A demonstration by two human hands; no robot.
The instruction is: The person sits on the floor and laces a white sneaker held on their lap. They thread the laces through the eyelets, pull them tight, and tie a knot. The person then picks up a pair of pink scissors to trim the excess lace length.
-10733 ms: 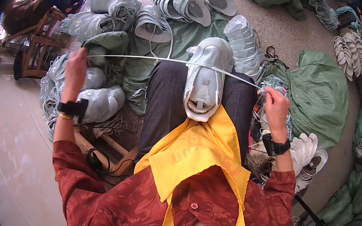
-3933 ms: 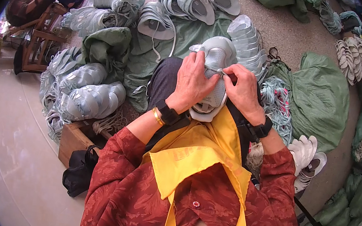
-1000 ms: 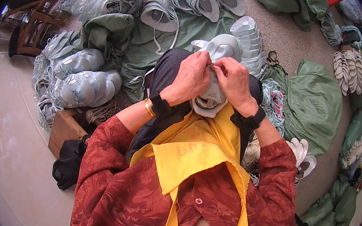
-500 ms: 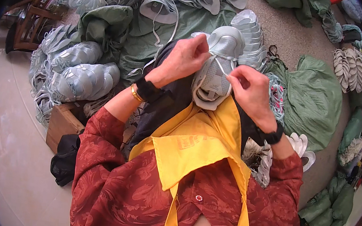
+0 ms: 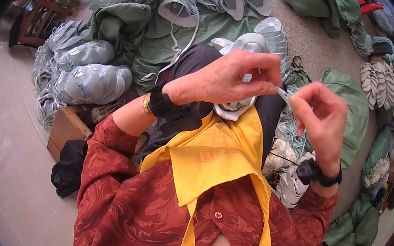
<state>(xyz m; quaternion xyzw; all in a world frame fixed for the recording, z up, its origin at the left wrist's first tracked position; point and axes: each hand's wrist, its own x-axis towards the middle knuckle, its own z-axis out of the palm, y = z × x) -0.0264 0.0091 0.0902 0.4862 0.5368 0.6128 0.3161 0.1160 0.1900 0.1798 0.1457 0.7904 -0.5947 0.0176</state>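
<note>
A pale grey shoe upper (image 5: 250,42) lies on my lap, partly hidden behind my left hand (image 5: 234,77). That hand reaches across it, thumb and forefinger pinched on a whitish shoelace (image 5: 282,93). At the lace's other side, just to the right of the shoe upper, my right hand (image 5: 320,116) pinches it too. Only a short stretch of lace shows between the two sets of fingertips. Under the shoe upper spreads my yellow apron (image 5: 223,148).
Stacked pale shoe uppers (image 5: 94,83) lie at the left by a wooden box (image 5: 69,129). More uppers (image 5: 179,5) rest on green cloth (image 5: 163,40) ahead. To the right are a green sack (image 5: 354,122), bundled laces (image 5: 290,129) and white shoe parts (image 5: 291,186).
Both hands have moved right from over the shoe upper, the right one farther and lower. They have come together on the lace, and my left hand now covers much of the upper.
</note>
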